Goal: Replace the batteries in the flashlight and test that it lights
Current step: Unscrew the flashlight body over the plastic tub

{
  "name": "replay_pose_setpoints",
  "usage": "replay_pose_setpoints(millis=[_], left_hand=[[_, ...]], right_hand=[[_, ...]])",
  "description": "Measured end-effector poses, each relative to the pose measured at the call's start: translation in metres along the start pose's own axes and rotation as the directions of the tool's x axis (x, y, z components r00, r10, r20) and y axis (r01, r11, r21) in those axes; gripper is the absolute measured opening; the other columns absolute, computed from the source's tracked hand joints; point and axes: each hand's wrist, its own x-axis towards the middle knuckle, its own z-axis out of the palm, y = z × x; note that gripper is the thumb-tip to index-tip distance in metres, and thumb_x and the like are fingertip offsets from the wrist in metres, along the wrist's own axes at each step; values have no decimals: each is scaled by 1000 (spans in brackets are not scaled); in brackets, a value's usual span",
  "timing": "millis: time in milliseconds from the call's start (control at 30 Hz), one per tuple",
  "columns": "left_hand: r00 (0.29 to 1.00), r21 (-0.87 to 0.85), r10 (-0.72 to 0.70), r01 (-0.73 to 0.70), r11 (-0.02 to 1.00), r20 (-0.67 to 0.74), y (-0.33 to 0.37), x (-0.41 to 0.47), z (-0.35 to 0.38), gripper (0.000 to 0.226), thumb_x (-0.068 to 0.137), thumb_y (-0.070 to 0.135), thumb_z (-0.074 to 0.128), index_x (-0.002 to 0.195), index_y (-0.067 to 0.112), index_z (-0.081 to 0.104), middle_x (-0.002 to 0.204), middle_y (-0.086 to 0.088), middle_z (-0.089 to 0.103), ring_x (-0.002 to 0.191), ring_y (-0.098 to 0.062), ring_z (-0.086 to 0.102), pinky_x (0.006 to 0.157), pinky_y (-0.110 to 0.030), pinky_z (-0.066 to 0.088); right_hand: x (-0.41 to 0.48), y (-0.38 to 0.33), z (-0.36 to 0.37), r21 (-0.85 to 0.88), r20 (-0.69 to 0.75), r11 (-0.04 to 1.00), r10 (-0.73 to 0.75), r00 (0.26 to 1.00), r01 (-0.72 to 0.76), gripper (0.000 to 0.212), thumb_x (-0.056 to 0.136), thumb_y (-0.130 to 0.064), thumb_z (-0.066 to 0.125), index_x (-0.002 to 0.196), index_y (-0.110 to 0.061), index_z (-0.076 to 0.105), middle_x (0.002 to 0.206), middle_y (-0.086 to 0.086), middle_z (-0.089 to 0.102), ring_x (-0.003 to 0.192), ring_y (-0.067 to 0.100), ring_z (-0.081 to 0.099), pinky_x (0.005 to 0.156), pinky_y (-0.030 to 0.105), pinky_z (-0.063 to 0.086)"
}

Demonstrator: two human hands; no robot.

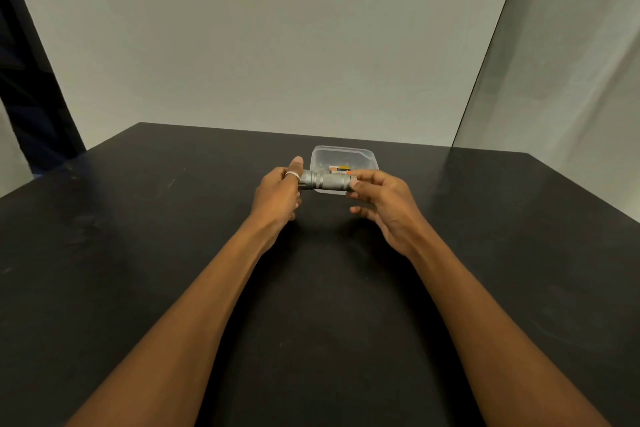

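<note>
A short grey metal flashlight (326, 181) lies level above the black table, held between both hands. My left hand (278, 193), a silver ring on its thumb, grips the flashlight's left end. My right hand (382, 203) pinches the right end with thumb and fingertips. Right behind the flashlight stands a clear plastic container (360, 156), and inside it I see orange-and-black batteries (340, 169), partly hidden by the flashlight.
The black table (173, 253) spreads wide around my arms. Its far edge meets a pale wall, a grey partition stands at the right, and a dark gap opens at the left beyond the table's corner.
</note>
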Motion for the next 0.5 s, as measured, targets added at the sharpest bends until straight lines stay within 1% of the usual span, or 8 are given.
replay_pose_setpoints(millis=[33, 100, 167, 233, 300, 333, 400, 500], left_hand=[[1000, -2, -5, 5, 1000, -3, 0, 1, 0, 40, 102, 52, 45, 93, 15, 57, 67, 1, 46, 54, -11, 40, 48, -26, 35], [1000, 4, -8, 8, 1000, -4, 0, 2, 1, 41, 102, 53, 46, 94, 14, 57, 67, 1, 47, 55, -12, 42, 49, -26, 37], [1000, 31, -1, 1, 1000, -7, -2, 2, 3, 43, 101, 54, 46, 93, 14, 58, 68, 0, 50, 58, -13, 46, 50, -27, 39], [1000, 55, 9, -8, 998, -14, -3, 3, 3, 43, 101, 55, 45, 94, 14, 59, 71, 0, 54, 61, -14, 49, 52, -28, 41], [1000, 49, 15, -13, 999, -24, -4, 4, 3, 43, 101, 55, 46, 95, 15, 59, 72, -1, 55, 62, -14, 51, 51, -29, 41], [999, 43, 16, -14, 999, -29, -5, 4, 3, 43, 100, 56, 46, 94, 15, 58, 73, -1, 55, 62, -14, 51, 51, -29, 40], [999, 42, 18, -17, 999, -34, -6, 5, 3, 43, 100, 56, 46, 94, 15, 58, 74, -2, 57, 63, -15, 52, 51, -29, 40], [999, 58, 18, -16, 998, -31, -6, 4, 4, 43, 101, 56, 45, 98, 16, 60, 78, -2, 60, 64, -14, 55, 52, -28, 41]], right_hand=[[0, 0, -1, 5, 14, 1000, 0, 1000, 0, 19, 95, -4, 63, 112, -3, 71, 111, 13, 72, 94, 20, 68, 67, 27, 58], [3, 1, -1, 9, 17, 1000, 8, 1000, -8, 19, 95, -6, 63, 111, -5, 72, 112, 12, 72, 93, 20, 67, 65, 27, 57], [5, 4, 2, -38, -28, 999, 26, 999, -27, 16, 97, -20, 65, 103, -7, 73, 102, 11, 72, 83, 18, 65, 58, 26, 54], [10, 9, 5, -158, -107, 987, 12, 994, -29, 29, 98, -34, 64, 94, -7, 74, 87, 10, 72, 69, 15, 62, 53, 25, 50], [12, 13, 7, -267, -141, 963, -17, 990, -21, 38, 98, -41, 62, 87, -6, 73, 76, 9, 72, 60, 14, 60, 52, 26, 48], [12, 14, 7, -294, -147, 956, -31, 989, -14, 40, 98, -41, 62, 85, -5, 73, 72, 8, 71, 58, 14, 59, 52, 26, 48], [11, 13, 8, -282, -163, 959, -62, 985, 14, 36, 97, -38, 64, 82, -6, 73, 69, 7, 69, 57, 13, 59, 51, 25, 49], [8, 9, 8, -140, -172, 986, -118, 978, 94, 25, 97, -26, 68, 89, -4, 74, 77, 9, 70, 64, 12, 63, 54, 23, 53]])
